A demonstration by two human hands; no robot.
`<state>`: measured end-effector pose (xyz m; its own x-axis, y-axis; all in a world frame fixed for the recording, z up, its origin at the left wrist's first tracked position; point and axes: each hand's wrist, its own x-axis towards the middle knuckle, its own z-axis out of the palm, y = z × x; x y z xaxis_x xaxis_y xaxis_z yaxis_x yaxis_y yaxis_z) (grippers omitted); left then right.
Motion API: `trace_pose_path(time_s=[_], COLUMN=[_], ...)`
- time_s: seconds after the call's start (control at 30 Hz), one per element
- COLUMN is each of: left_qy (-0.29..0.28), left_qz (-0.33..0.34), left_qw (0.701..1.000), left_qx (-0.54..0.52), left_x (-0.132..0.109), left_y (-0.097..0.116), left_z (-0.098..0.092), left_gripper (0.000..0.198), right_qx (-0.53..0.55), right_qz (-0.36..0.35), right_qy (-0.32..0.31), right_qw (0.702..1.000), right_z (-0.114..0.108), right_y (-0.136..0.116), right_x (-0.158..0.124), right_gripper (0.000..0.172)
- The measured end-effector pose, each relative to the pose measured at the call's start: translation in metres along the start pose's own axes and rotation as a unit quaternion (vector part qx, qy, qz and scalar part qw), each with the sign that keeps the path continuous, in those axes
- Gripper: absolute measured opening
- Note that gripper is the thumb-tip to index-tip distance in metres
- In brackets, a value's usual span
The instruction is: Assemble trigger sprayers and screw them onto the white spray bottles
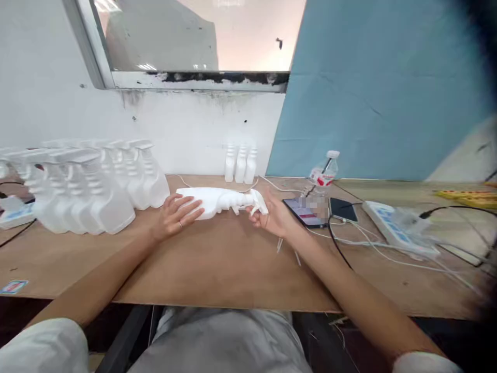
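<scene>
spray bottle (215, 199) held sideways in both hands (176, 216) at a brown table (225, 269), stained white wall (190, 129) behind.

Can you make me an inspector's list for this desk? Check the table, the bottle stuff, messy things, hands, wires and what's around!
Surface: brown table, small sticker near its left front edge.
Job's things: white spray bottle held sideways, trigger head towards the right; large white bottles standing at left; three small white bottles by the wall.
Clutter: clear drink bottle, lit phone, dark device.
Hands: left hand across the spray bottle's body; right hand holding its trigger head.
Cables: white and black ones at right, around a power strip.
Surroundings: white wall, window frame with dark stains, blue panel.
</scene>
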<state>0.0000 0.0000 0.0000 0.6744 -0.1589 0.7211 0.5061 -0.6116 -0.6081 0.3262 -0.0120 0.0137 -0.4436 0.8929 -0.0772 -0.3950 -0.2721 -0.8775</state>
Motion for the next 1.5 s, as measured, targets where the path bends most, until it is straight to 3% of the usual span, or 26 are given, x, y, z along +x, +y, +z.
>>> trace_pose_path(time_s=[0.1,0.2,0.27,0.37,0.47,0.53,0.63,0.7,0.73,0.83,0.87,0.93,1.1,1.17,1.23,1.33,1.5], left_qy=[-0.001,0.021,0.037,0.043,0.039,0.018,-0.011,0.004,0.015,0.027,0.027,0.029,0.052,0.055,0.059,0.076,0.082], left_qz=[0.001,-0.096,-0.161,-0.17,-0.165,-0.228,-0.356,-0.442,-0.493,-0.633,-0.654,-0.671,-0.678,-0.68,-0.687,-0.695,-0.705], left_qw=[0.999,0.989,0.974,0.962,0.957,0.936,0.888,0.846,0.813,0.668,0.635,0.604,0.589,0.586,0.579,0.566,0.542], left_qx=[-0.051,-0.114,-0.157,-0.207,-0.237,-0.269,-0.292,-0.297,-0.311,-0.391,-0.41,-0.43,-0.436,-0.436,-0.435,-0.437,-0.449], left_x=[-0.005,-0.008,-0.008,-0.009,-0.013,-0.016,-0.018,-0.016,-0.015,-0.008,-0.006,-0.005,-0.011,-0.012,-0.012,-0.011,-0.012], left_y=[0.0,-0.003,-0.006,-0.011,-0.013,-0.012,-0.006,-0.001,0.001,0.006,0.007,0.007,0.006,0.006,0.006,0.005,0.007], left_z=[0.002,0.003,0.004,0.004,0.004,0.003,0.001,0.002,0.003,0.008,0.01,0.013,0.017,0.018,0.019,0.02,0.023], left_gripper=[0.04,0.053,0.06,0.059,0.056,0.05,0.047,0.051,0.053,0.058,0.057,0.053,0.049,0.049,0.049,0.049,0.046], right_qx=[-0.053,-0.06,-0.048,-0.054,-0.076,-0.082,-0.1,-0.142,-0.182,-0.336,-0.375,-0.408,-0.427,-0.432,-0.42,-0.39,-0.422], right_qz=[0.001,-0.022,-0.029,-0.015,-0.011,-0.024,-0.076,-0.127,-0.155,-0.249,-0.273,-0.285,-0.125,-0.091,-0.13,-0.215,-0.165], right_qy=[0.064,0.086,0.065,0.042,0.07,0.093,0.104,0.104,0.107,0.109,0.1,0.078,0.062,0.05,0.053,0.069,0.046], right_qw=[0.997,0.994,0.996,0.998,0.995,0.992,0.987,0.976,0.965,0.902,0.88,0.864,0.893,0.896,0.896,0.893,0.891], right_z=[-0.002,-0.003,-0.003,-0.005,-0.007,-0.007,-0.002,0.002,0.004,0.007,0.007,0.005,-0.003,-0.006,-0.008,-0.009,-0.005], right_y=[0.008,0.011,0.01,0.01,0.013,0.015,0.018,0.016,0.015,0.009,0.008,0.007,0.01,0.011,0.011,0.01,0.005], right_x=[0.001,0.001,0.0,0.0,0.003,0.005,0.005,0.001,-0.001,-0.008,-0.01,-0.01,-0.006,-0.004,-0.002,-0.001,-0.005], right_gripper=[0.023,0.014,0.015,0.024,0.025,0.024,0.031,0.036,0.037,0.04,0.043,0.05,0.051,0.046,0.038,0.047,0.041])
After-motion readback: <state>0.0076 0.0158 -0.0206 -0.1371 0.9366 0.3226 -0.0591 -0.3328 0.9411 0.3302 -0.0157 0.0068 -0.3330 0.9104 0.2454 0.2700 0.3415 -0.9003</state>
